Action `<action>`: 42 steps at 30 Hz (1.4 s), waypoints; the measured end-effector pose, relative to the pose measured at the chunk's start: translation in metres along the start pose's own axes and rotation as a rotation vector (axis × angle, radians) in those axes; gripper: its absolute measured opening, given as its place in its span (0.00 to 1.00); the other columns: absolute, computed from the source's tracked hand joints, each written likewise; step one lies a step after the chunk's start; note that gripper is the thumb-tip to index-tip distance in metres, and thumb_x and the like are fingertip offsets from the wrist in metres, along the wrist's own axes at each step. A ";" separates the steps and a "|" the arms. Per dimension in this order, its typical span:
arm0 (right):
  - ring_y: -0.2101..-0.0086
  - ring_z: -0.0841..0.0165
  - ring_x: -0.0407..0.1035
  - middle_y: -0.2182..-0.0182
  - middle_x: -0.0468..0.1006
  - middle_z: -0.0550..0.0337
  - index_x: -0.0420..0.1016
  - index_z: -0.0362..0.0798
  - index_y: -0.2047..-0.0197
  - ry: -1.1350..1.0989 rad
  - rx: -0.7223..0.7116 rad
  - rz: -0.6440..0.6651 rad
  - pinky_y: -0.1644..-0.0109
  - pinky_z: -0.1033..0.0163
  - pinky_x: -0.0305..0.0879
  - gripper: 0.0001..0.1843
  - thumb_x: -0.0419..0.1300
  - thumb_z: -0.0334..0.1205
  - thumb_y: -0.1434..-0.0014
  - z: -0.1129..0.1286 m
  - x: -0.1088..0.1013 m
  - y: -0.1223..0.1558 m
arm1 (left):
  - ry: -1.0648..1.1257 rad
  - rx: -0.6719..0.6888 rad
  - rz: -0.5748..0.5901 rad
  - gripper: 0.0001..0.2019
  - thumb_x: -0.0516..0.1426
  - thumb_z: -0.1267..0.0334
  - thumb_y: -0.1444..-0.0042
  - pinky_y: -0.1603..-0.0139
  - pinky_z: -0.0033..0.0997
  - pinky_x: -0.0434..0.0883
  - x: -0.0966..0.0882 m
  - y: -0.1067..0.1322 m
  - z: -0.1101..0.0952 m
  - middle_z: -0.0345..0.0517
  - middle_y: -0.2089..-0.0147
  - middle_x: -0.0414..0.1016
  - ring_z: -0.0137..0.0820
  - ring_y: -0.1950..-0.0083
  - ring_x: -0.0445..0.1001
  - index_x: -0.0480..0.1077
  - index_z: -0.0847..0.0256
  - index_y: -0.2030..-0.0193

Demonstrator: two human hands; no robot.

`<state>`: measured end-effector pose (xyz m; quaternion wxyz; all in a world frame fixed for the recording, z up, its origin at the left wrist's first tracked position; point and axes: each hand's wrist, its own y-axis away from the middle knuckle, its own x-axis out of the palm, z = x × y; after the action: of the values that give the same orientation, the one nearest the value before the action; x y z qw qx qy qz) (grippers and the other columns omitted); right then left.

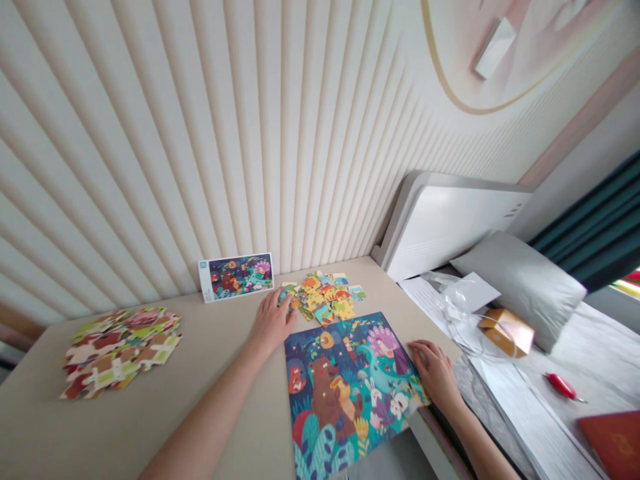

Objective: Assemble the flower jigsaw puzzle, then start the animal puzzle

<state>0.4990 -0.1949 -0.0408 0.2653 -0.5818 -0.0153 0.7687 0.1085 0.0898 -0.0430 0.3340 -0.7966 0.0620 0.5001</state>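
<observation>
A colourful assembled jigsaw puzzle (345, 387) with a bear and forest animals lies on the beige table (210, 393). My right hand (434, 371) rests flat on its right edge, fingers spread. My left hand (271, 321) lies flat on the table beyond the puzzle's top left corner, its fingertips touching a heap of loose puzzle pieces (324, 300). Neither hand holds anything.
A reference picture card (236, 275) leans against the ribbed wall. Another pile of loose pieces (120, 350) lies at the table's left. To the right is a bed with a grey pillow (520, 283), an orange box (506, 330), plastic wrap, a red pen (563, 385).
</observation>
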 end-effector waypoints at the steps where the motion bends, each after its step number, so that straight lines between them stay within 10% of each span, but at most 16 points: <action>1: 0.49 0.56 0.69 0.49 0.77 0.52 0.80 0.53 0.51 0.012 -0.004 0.009 0.43 0.47 0.61 0.20 0.49 0.49 0.32 -0.001 0.000 -0.001 | 0.006 0.006 -0.013 0.22 0.51 0.55 0.33 0.30 0.56 0.59 -0.002 0.000 -0.001 0.60 0.31 0.62 0.51 0.30 0.60 0.69 0.59 0.37; 13: 0.50 0.56 0.70 0.49 0.77 0.54 0.78 0.55 0.49 0.078 -0.071 0.029 0.46 0.50 0.65 0.19 0.49 0.47 0.32 -0.002 0.002 -0.016 | 0.119 0.467 0.273 0.25 0.45 0.50 0.28 0.25 0.53 0.51 -0.039 0.020 -0.055 0.46 0.25 0.57 0.39 0.24 0.54 0.57 0.51 0.27; 25: 0.49 0.54 0.73 0.50 0.79 0.49 0.77 0.52 0.46 -0.014 -0.056 0.057 0.43 0.46 0.67 0.23 0.46 0.50 0.31 -0.011 0.001 -0.034 | 0.055 0.268 0.301 0.37 0.51 0.37 0.36 0.25 0.59 0.44 -0.027 0.008 -0.057 0.49 0.21 0.43 0.51 0.21 0.40 0.48 0.44 0.24; 32: 0.31 0.49 0.53 0.31 0.61 0.45 0.55 0.51 0.26 -0.009 -0.175 0.360 0.30 0.45 0.51 0.45 0.56 0.65 0.39 0.066 0.030 -0.132 | -0.008 0.013 0.361 0.46 0.55 0.28 0.48 0.33 0.78 0.41 -0.008 -0.022 -0.071 0.53 0.22 0.44 0.68 0.24 0.41 0.52 0.41 0.25; 42: 0.27 0.48 0.35 0.25 0.44 0.43 0.54 0.53 0.25 -0.107 -0.275 0.612 0.26 0.42 0.33 0.53 0.58 0.73 0.45 0.130 0.077 -0.186 | -0.029 0.027 0.290 0.35 0.55 0.42 0.40 0.29 0.52 0.56 -0.027 -0.013 -0.030 0.57 0.24 0.50 0.51 0.26 0.56 0.60 0.56 0.30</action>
<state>0.4400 0.0349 -0.0053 -0.0598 -0.5485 0.0428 0.8329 0.1234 0.0760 -0.0060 0.2700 -0.7674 0.1783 0.5535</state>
